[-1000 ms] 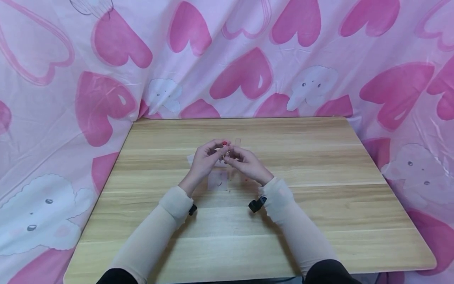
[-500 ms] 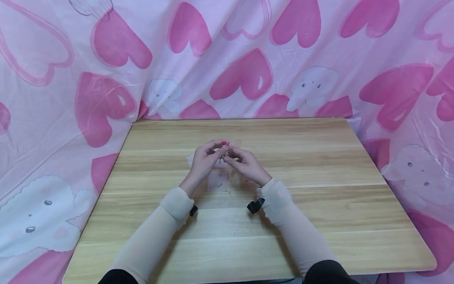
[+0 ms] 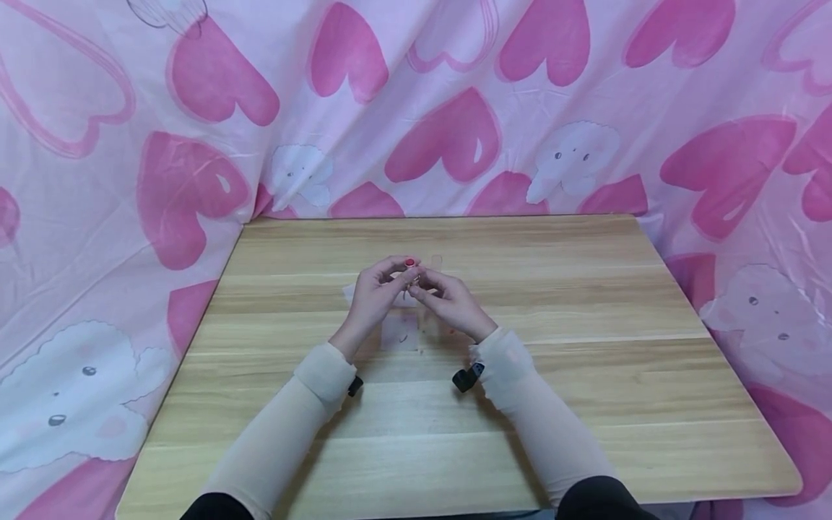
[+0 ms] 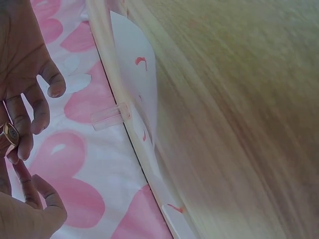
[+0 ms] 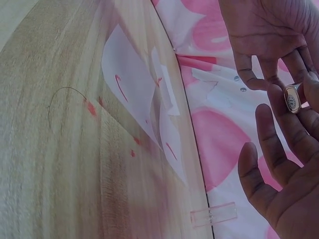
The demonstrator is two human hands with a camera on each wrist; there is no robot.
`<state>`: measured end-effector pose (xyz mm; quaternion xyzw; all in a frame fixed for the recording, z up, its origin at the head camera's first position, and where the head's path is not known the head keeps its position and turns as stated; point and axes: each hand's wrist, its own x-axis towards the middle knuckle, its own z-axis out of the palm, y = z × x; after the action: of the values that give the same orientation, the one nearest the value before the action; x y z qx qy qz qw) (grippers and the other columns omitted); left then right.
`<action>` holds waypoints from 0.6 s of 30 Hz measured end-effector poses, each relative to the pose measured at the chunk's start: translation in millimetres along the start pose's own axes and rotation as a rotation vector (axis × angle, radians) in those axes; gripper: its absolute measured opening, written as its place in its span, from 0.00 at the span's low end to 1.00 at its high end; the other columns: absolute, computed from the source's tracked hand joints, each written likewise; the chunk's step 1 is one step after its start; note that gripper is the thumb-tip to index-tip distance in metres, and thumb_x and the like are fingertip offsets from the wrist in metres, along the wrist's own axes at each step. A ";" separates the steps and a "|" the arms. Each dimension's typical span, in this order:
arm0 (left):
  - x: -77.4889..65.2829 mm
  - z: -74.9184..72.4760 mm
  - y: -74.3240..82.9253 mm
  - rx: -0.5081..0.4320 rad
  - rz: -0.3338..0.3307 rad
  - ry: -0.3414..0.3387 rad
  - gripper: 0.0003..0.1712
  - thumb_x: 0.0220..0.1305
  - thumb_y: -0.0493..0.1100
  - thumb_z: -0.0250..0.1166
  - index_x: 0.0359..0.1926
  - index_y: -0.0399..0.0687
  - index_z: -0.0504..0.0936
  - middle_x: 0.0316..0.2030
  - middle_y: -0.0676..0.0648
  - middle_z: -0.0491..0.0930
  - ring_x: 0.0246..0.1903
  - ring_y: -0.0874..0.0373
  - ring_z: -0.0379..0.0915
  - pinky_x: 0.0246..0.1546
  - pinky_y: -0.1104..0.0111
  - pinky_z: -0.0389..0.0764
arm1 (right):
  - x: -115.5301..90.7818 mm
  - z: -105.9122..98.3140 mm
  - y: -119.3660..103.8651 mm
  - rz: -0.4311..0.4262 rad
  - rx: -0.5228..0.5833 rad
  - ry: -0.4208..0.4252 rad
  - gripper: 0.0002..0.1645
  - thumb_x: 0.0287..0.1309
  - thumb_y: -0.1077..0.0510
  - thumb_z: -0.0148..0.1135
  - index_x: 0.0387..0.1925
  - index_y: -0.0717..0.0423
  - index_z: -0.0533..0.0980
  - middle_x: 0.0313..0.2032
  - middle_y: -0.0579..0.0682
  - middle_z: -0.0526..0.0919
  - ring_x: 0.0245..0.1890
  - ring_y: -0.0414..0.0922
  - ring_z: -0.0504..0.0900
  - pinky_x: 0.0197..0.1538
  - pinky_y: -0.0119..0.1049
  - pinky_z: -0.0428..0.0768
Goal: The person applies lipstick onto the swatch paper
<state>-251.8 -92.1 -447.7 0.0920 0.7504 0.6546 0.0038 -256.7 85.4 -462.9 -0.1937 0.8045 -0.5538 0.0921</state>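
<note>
In the head view my left hand (image 3: 375,295) and right hand (image 3: 453,297) meet just above the middle of the table. Between their fingertips is a small gold oval piece (image 5: 292,99) with a pale, dial-like face. Its gold rim also shows at the edge of the left wrist view. Fingers of both hands pinch around it, and much of it is hidden. A small round red thing (image 3: 410,263) shows at the left hand's fingertips in the head view. The outer fingers of both hands spread loosely.
White papers (image 5: 122,82) with red marks lie beneath the hands. A small clear plastic piece (image 3: 436,261) lies beyond them. Red specks (image 5: 91,108) and a thin dark curved strand (image 5: 67,88) are on the wooden table (image 3: 585,390). A pink heart-print curtain (image 3: 442,137) hangs behind.
My right wrist has shifted very slightly left. Otherwise both hands stay together on the small gold piece, almost still.
</note>
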 end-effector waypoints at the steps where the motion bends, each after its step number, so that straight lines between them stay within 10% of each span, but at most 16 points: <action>1: 0.0 0.0 -0.3 0.003 -0.001 0.002 0.18 0.60 0.61 0.65 0.47 0.63 0.84 0.48 0.56 0.84 0.48 0.56 0.76 0.45 0.64 0.79 | 0.1 0.2 0.3 0.000 0.000 0.002 0.25 0.65 0.47 0.59 0.62 0.44 0.73 0.49 0.49 0.84 0.50 0.44 0.81 0.54 0.42 0.81; 18: 1.5 0.3 -4.0 -0.019 0.031 0.022 0.19 0.59 0.59 0.66 0.48 0.59 0.84 0.49 0.56 0.84 0.55 0.62 0.75 0.60 0.55 0.74 | 3.8 -0.6 3.4 -0.052 -0.093 0.020 0.25 0.63 0.36 0.56 0.61 0.33 0.73 0.54 0.42 0.81 0.57 0.41 0.77 0.56 0.45 0.78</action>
<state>-253.8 -92.2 -451.5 0.0962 0.7426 0.6626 -0.0138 -261.1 85.5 -465.6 -0.2132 0.8248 -0.5201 0.0605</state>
